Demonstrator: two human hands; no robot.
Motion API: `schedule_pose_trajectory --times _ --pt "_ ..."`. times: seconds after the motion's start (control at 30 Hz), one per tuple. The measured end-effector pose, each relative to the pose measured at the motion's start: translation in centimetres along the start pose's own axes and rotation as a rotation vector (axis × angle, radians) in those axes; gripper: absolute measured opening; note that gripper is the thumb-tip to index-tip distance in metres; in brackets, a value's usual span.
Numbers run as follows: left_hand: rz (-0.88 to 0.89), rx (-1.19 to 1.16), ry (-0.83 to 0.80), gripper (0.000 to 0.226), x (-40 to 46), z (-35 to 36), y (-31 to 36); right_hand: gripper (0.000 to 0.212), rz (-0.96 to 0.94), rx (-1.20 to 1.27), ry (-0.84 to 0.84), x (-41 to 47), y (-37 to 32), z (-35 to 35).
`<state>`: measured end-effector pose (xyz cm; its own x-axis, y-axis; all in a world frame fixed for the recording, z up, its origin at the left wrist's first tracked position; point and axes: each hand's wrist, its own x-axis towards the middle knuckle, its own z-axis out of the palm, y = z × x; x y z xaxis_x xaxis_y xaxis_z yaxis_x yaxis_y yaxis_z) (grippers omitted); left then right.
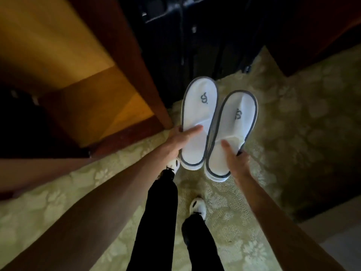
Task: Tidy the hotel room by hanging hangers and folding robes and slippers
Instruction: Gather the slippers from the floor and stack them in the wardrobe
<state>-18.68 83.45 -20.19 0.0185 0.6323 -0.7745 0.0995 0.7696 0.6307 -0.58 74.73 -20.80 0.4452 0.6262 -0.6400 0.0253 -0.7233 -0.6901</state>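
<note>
The head view looks straight down at a pale green carpet (pixel 293 124) with a faint flower pattern that fills the near and right parts of the scene. A wooden cabinet (pixel 109 90) with a lit amber inside stands on the far left, its dark red-brown edge running down to the carpet. A black suitcase (pixel 195 36) stands at the far middle, just beyond the carpet's edge. The person's legs in black trousers (pixel 162 222) reach down the near middle, ending in white shoes (pixel 198 207). Both bare forearms stretch forward from the near corners. Two white slippers with grey trim are held side by side above the carpet, toes pointing far, their edges touching or nearly so. The left slipper (pixel 199 114) sits slightly farther than the right slipper (pixel 232 130); each bears a small grey logo on top. The left hand (pixel 179 139) grips the left slipper at its left edge, thumb laid across the top. The right hand (pixel 237 159) grips the right slipper near its heel, thumb on top and fingers curled under the right edge.
</note>
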Motion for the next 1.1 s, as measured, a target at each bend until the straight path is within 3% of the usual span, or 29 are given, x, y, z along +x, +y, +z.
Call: schedule_pose_trajectory --times 0.2,0.5,0.63,0.7,0.77,0.83,0.9,1.1 --pt "-0.071 -0.153 0.279 0.042 -2.1 -9.9 -6.9 0.037 -0.050 -0.176 -0.263 -3.8 0.9 8.1" --pt "-0.140 -0.312 0.517 0.071 -3.7 -22.7 -13.6 0.040 -0.086 -0.291 -0.475 -8.3 1.5 21.2" --pt "-0.090 -0.356 0.554 0.050 -2.4 -27.9 -12.3 0.027 -0.133 -0.265 -0.513 -8.7 -0.9 26.9" --pt "-0.044 -0.366 0.569 0.057 -0.5 -30.4 -11.6 0.026 -0.179 -0.274 -0.483 -7.9 -1.6 30.0" --pt "0.018 -0.319 0.612 0.078 2.1 -33.1 -10.5 0.031 -0.256 -0.260 -0.433 -6.2 -2.6 33.7" --pt "0.019 -0.250 0.649 0.087 4.4 -35.5 -9.1 0.049 -0.323 -0.260 -0.385 -4.8 -3.2 37.1" --pt "0.063 -0.225 0.682 0.086 6.8 -38.0 -8.1 0.062 -0.363 -0.260 -0.345 -3.8 -4.2 40.5" --pt "0.268 -0.107 0.624 0.068 14.0 -43.9 -5.6 0.066 -0.481 -0.326 -0.212 -0.3 -6.8 49.1"
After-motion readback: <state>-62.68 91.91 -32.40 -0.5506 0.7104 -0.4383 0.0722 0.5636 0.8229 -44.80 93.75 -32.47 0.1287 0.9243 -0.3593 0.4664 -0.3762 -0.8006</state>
